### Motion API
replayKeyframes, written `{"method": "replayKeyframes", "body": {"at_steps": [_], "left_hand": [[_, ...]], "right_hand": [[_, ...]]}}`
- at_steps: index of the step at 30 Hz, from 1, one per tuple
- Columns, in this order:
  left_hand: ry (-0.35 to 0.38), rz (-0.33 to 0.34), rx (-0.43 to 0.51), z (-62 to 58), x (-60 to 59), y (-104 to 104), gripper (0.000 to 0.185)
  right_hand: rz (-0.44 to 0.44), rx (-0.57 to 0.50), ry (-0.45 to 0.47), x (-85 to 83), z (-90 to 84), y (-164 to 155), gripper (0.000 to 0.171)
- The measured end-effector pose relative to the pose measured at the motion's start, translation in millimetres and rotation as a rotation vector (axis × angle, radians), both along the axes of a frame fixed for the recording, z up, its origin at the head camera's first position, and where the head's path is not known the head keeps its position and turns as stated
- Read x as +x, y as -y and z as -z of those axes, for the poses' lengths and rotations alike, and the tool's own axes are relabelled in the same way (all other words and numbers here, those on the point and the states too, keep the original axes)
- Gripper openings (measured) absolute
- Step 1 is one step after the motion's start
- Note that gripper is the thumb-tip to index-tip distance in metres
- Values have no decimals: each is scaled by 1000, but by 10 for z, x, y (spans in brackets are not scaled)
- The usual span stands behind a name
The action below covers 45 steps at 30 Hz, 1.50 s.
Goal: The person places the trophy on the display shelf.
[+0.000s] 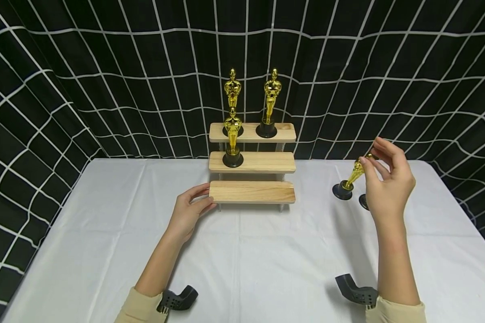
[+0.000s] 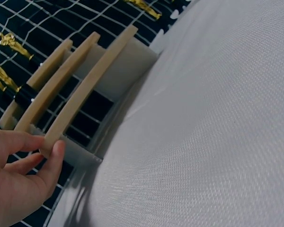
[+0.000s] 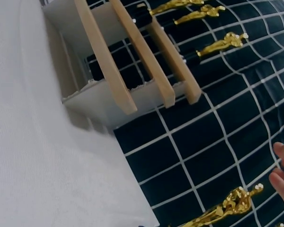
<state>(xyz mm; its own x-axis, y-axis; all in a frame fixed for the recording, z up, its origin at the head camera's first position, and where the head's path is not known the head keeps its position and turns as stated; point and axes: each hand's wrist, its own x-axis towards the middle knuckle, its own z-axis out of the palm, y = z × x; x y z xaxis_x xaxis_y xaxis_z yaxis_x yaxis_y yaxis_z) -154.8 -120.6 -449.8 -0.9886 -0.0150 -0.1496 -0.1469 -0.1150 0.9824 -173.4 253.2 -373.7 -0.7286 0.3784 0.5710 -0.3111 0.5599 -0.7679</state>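
A three-tier wooden display shelf (image 1: 252,192) stands on the table. My left hand (image 1: 187,213) pinches the left end of its lowest step between thumb and fingers, as the left wrist view confirms. Gold figure trophies with round black bases stand on it: a left trophy (image 1: 232,87) and a right trophy (image 1: 271,96) on top, and one trophy (image 1: 232,130) on the middle step's left. My right hand (image 1: 390,186) is beside the head of another trophy (image 3: 229,203), fingers bent and parted with a gap between them. Behind that hand, another black base (image 1: 363,202) is mostly hidden.
A white cloth (image 1: 242,264) covers the table. Black curtain (image 1: 157,89) with a white grid rises behind and at both sides. Dark wrist mounts, a left mount (image 1: 179,298) and a right mount (image 1: 355,291), stick out inward from the sleeves.
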Motion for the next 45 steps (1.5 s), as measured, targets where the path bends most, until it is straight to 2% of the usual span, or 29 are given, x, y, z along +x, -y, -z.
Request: {"method": "replayKeyframes", "body": {"at_steps": [8, 23, 28, 36, 45], "left_hand": [[11, -6, -7, 3, 2, 4, 49], [3, 1, -3, 9, 8, 7, 49], [3, 0, -1, 8, 0, 3, 49], [-1, 3, 9, 15, -6, 1, 49], [5, -1, 12, 13, -8, -2, 49]], "right_hand": [[34, 5, 47, -25, 68, -75, 47], [9, -65, 185, -137, 288, -205, 55], [8, -35, 241, -144, 327, -206, 56], [43, 17, 212, -137, 356, -209, 51], [35, 0, 148, -126, 297, -181, 47]]}}
